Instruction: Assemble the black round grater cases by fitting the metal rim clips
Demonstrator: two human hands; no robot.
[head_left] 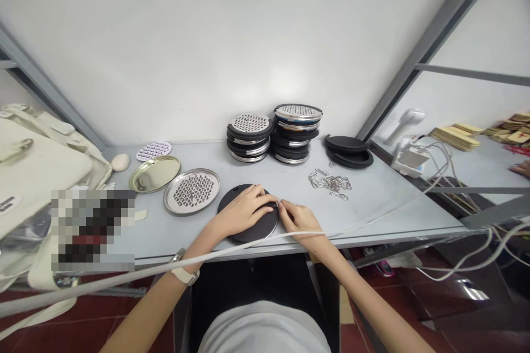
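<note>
A flat black round disc (pixel 232 196) with a silvery rim lies near the front edge of the table. My left hand (pixel 248 207) rests over it, holding it down, with thumb and fingertips closed in at its right edge. Against that same edge, my right hand (pixel 298 220) pinches a small shiny piece that looks like a metal clip (pixel 276 205), mostly hidden by the fingertips. Loose metal clips (pixel 331 182) lie in a small heap beyond my right hand. Left of the disc is a round metal grater plate (pixel 194 190).
Two stacks of round graters, left (pixel 249 138) and right (pixel 296 132), stand by the wall. Black rings (pixel 348 150) lie right. A gold-coloured lid (pixel 154 174), a purple-dotted disc (pixel 153 150) and a pale bag (pixel 45 165) are left. A white cable (pixel 232 249) crosses before my arms.
</note>
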